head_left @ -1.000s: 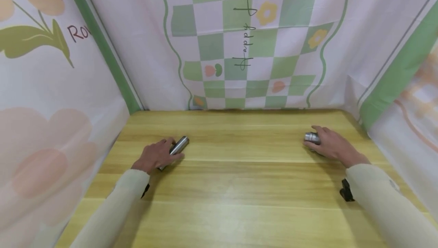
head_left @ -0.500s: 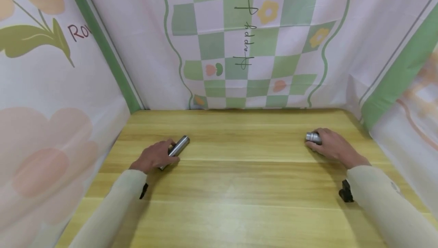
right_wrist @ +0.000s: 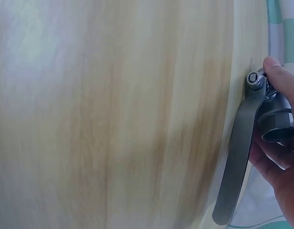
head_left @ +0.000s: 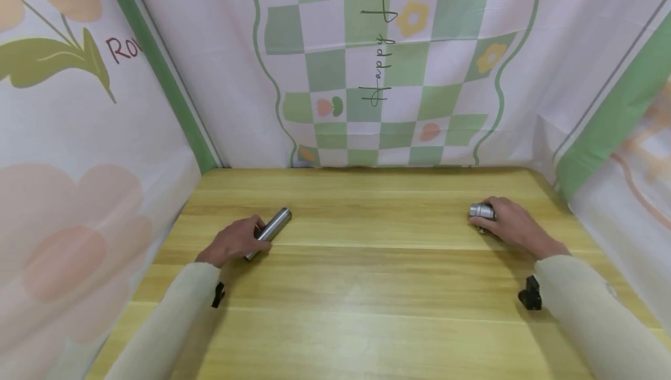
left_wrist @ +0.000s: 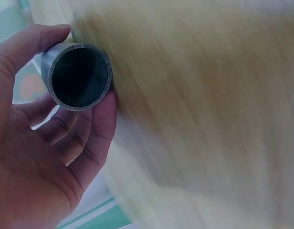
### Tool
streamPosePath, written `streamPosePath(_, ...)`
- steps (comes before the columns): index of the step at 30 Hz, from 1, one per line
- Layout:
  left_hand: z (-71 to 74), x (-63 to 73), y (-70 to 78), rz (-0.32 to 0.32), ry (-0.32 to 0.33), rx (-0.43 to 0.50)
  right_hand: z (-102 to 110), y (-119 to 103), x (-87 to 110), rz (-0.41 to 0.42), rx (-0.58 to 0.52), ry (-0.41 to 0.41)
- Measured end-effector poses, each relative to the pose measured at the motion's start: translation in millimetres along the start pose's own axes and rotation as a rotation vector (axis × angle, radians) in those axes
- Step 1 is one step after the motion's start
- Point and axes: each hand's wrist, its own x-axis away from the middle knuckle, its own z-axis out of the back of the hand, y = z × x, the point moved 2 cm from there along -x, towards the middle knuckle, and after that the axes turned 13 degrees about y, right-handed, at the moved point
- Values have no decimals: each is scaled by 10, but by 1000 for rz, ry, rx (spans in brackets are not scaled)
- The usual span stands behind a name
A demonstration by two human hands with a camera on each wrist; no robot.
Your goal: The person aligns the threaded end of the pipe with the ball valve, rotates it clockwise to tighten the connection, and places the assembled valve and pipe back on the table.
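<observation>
A short steel pipe lies slantwise on the left part of the table, and my left hand grips it from its left side. In the left wrist view the hollow end of that pipe faces the camera, with the thumb on one side and curled fingers against the other. Far over on the right, my right hand holds a metal ball valve. Its long flat lever handle shows in the right wrist view, with the thumb beside the handle's nut. The palm side hides part of the valve body.
Both things are on a wood-grain table. A printed curtain hangs behind the far edge, with more patterned cloth along the left and right sides. Dark wrist mounts stick out by the sleeves.
My left thumb has drawn in against the pipe, which stays in about the same place. My right fingers have curled closer round the valve, which has shifted slightly.
</observation>
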Motion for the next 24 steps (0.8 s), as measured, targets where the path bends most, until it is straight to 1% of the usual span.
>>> streamPosePath(3, -5, 4, -40, 18, -4, 85, -5, 11, 4, 15, -13, 19)
streamPosePath(5, -13, 4, -76, 48, -10, 159, -12, 25, 0, 19, -26, 27)
streamPosePath(11, -21, -10, -173, 100, -15, 306, 5, 49, -18, -10, -73, 36)
streamPosePath(13, -19, -13, -196, 117, -16, 370, 18, 53, -16, -29, -83, 36)
streamPosePath(15, -21, -14, -210, 147, -23, 448, 29, 54, -8, -47, -95, 32)
streamPosePath(18, -23, -6, -209, 191, -36, 569, 43, 61, 5, -88, -121, 17)
streamPosePath(20, -27, 1, -198, 215, -43, 631, 51, 58, 18, -125, -153, 3)
streamPosePath(24, -31, 15, -181, 237, -47, 751, 65, 52, 46, -184, -208, -18)
